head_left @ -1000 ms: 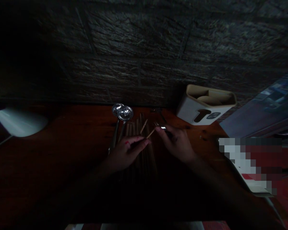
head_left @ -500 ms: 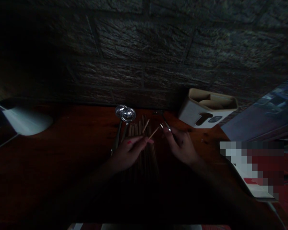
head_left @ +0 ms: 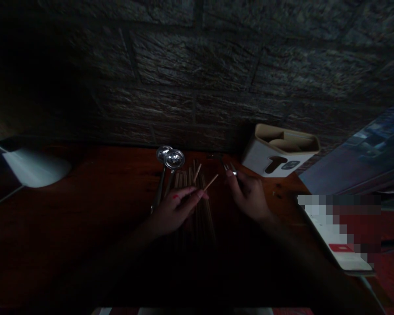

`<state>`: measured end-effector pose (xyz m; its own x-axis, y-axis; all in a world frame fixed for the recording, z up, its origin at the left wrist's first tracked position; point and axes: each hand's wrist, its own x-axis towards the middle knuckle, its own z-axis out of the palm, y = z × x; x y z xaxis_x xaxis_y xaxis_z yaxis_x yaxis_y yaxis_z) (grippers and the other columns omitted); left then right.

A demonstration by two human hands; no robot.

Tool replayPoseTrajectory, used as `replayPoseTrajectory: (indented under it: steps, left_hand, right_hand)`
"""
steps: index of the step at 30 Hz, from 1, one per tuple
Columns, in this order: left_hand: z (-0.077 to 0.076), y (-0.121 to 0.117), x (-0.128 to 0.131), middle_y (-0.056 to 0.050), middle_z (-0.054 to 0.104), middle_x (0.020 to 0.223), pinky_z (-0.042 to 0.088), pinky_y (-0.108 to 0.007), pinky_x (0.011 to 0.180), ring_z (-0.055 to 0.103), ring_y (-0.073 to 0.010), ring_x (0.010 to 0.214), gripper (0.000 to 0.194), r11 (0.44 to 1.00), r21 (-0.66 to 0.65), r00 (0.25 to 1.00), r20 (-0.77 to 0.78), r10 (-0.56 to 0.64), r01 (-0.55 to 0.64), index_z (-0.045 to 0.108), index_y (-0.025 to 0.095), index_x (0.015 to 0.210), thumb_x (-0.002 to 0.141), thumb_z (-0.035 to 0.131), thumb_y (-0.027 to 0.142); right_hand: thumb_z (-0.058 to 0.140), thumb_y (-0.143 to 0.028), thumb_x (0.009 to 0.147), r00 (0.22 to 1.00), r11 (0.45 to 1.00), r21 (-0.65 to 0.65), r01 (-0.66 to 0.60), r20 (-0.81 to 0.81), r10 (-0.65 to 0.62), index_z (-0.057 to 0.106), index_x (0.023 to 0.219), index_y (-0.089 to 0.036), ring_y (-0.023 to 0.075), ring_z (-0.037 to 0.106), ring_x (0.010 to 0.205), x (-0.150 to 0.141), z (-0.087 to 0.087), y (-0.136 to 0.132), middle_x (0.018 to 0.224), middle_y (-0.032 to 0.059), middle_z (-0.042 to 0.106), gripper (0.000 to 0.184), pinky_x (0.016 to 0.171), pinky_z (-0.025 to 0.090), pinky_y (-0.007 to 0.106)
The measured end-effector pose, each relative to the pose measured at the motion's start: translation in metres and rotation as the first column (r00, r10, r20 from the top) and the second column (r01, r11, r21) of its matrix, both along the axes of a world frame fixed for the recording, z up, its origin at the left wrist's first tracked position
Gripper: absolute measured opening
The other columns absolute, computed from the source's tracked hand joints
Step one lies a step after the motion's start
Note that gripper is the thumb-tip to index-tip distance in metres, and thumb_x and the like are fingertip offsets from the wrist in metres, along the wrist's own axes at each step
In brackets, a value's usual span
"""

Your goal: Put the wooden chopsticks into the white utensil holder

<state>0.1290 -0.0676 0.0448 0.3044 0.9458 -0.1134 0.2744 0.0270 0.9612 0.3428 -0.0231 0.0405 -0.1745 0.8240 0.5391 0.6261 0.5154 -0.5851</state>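
Observation:
In dim light, my left hand (head_left: 177,210) is closed around wooden chopsticks (head_left: 211,182); their ends stick out past the thumb and fingers. Beneath it, several more chopsticks (head_left: 203,214) lie side by side on the wooden table. To the right, my right hand (head_left: 249,194) has its fingers closed on a metal fork (head_left: 230,169), tines pointing away from me; its handle is hidden in the hand. Left of the chopsticks lie two slotted metal ladles (head_left: 174,159), their bowls overlapping near the wall.
A pale cutlery holder (head_left: 282,159) with open compartments stands against the stone-patterned wall (head_left: 197,78) at the right. The wooden table (head_left: 95,188) carries a white jug-like vessel (head_left: 36,168) at the far left. Near the right edge lies a white object (head_left: 348,258), partly blurred out.
My right hand has shifted slightly right with the fork, widening the gap to the left hand. The left hand still holds the chopsticks in nearly the same place.

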Motion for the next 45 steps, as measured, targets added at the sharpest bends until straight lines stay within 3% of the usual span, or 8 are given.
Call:
replayPoseTrajectory:
  steps: [5, 13, 20, 24, 28, 35, 41, 45]
  left_hand:
    - [0.000, 0.001, -0.003, 0.008, 0.041, 0.052, 0.029, -0.019, 0.039, 0.037, -0.0081, 0.042, 0.045, 0.998, -0.048, 0.999, 0.037, -0.024, 0.026, 0.065, 0.016, 0.111, 0.092, 0.047, 0.053]
    - [0.007, 0.000, -0.003, 0.008, 0.040, 0.049, 0.029, -0.019, 0.039, 0.037, -0.0075, 0.040, 0.041, 1.000, 0.006, 1.000, -0.016, -0.019, 0.019, 0.067, 0.016, 0.109, 0.093, 0.048, 0.049]
    - [0.000, 0.001, -0.004, 0.009, 0.040, 0.045, 0.027, -0.019, 0.037, 0.036, -0.0081, 0.037, 0.047, 0.998, -0.056, 0.999, 0.032, 0.021, -0.019, 0.066, 0.015, 0.113, 0.089, 0.052, 0.053]
    - [0.000, -0.001, -0.002, 0.009, 0.039, 0.047, 0.026, -0.018, 0.036, 0.034, -0.0073, 0.039, 0.043, 0.998, -0.064, 0.999, 0.034, 0.031, -0.029, 0.068, 0.017, 0.108, 0.089, 0.054, 0.053]
    - [0.003, -0.001, 0.000, 0.009, 0.035, 0.050, 0.025, -0.017, 0.036, 0.030, -0.0059, 0.039, 0.040, 0.989, -0.146, 0.988, 0.157, 0.002, 0.021, 0.066, 0.017, 0.104, 0.091, 0.051, 0.052]
    - [-0.005, 0.003, -0.001, 0.009, 0.035, 0.051, 0.022, -0.016, 0.036, 0.029, -0.0059, 0.040, 0.041, 0.989, -0.149, 0.990, 0.140, 0.006, 0.015, 0.065, 0.017, 0.101, 0.092, 0.049, 0.053]
    - [-0.006, 0.002, 0.001, 0.009, 0.037, 0.053, 0.022, -0.015, 0.037, 0.031, -0.0055, 0.041, 0.040, 0.989, -0.147, 0.988, 0.153, 0.005, 0.018, 0.065, 0.019, 0.099, 0.090, 0.052, 0.055]
    - [-0.002, 0.002, 0.003, 0.009, 0.036, 0.052, 0.020, -0.015, 0.035, 0.029, -0.0053, 0.039, 0.040, 0.988, -0.153, 0.986, 0.162, 0.027, -0.002, 0.065, 0.018, 0.100, 0.090, 0.052, 0.055]
  right_hand:
    - [0.048, -0.034, 0.096, 0.978, 0.979, 0.007, -0.206, 0.021, 0.206, 0.063, 0.075, -0.017, 0.0089, 0.052, 0.048, -0.015, 0.002, -0.014, 0.058, -0.0005, 0.059, 0.031, 0.049, 0.036, 0.021]
    - [0.046, -0.042, 0.096, 0.997, 0.997, -0.045, 0.056, 0.050, -0.054, 0.059, 0.064, -0.016, 0.0104, 0.048, 0.044, 0.009, -0.002, 0.013, 0.051, 0.0000, 0.053, 0.044, 0.045, 0.032, 0.024]
    - [0.046, -0.039, 0.097, 0.982, 0.979, -0.082, -0.187, -0.012, 0.187, 0.061, 0.070, -0.017, 0.0086, 0.047, 0.046, -0.014, 0.007, -0.014, 0.054, -0.0021, 0.053, 0.038, 0.046, 0.034, 0.022]
    - [0.045, -0.040, 0.096, 0.997, 0.996, -0.054, -0.073, 0.027, 0.075, 0.058, 0.066, -0.017, 0.0082, 0.044, 0.042, -0.009, 0.000, 0.000, 0.050, -0.0021, 0.051, 0.040, 0.046, 0.031, 0.023]
    - [0.045, -0.043, 0.096, 0.999, 0.997, -0.071, 0.031, 0.012, -0.030, 0.054, 0.062, -0.018, 0.0095, 0.046, 0.044, 0.005, 0.001, 0.010, 0.051, -0.0006, 0.052, 0.043, 0.046, 0.031, 0.024]
    - [0.046, -0.039, 0.097, 0.988, 0.985, -0.084, -0.150, -0.047, 0.146, 0.059, 0.068, -0.017, 0.0087, 0.049, 0.048, -0.014, 0.009, -0.012, 0.055, -0.0010, 0.055, 0.038, 0.049, 0.035, 0.021]
    - [0.046, -0.042, 0.095, 1.000, 0.995, -0.101, 0.016, 0.016, -0.015, 0.059, 0.062, -0.016, 0.0102, 0.050, 0.046, 0.001, -0.002, 0.009, 0.052, 0.0010, 0.057, 0.043, 0.047, 0.033, 0.023]
    - [0.045, -0.044, 0.096, 0.998, 0.993, -0.118, -0.025, -0.065, 0.017, 0.058, 0.065, -0.017, 0.0096, 0.049, 0.048, 0.004, 0.001, 0.005, 0.054, -0.0005, 0.055, 0.044, 0.048, 0.034, 0.022]
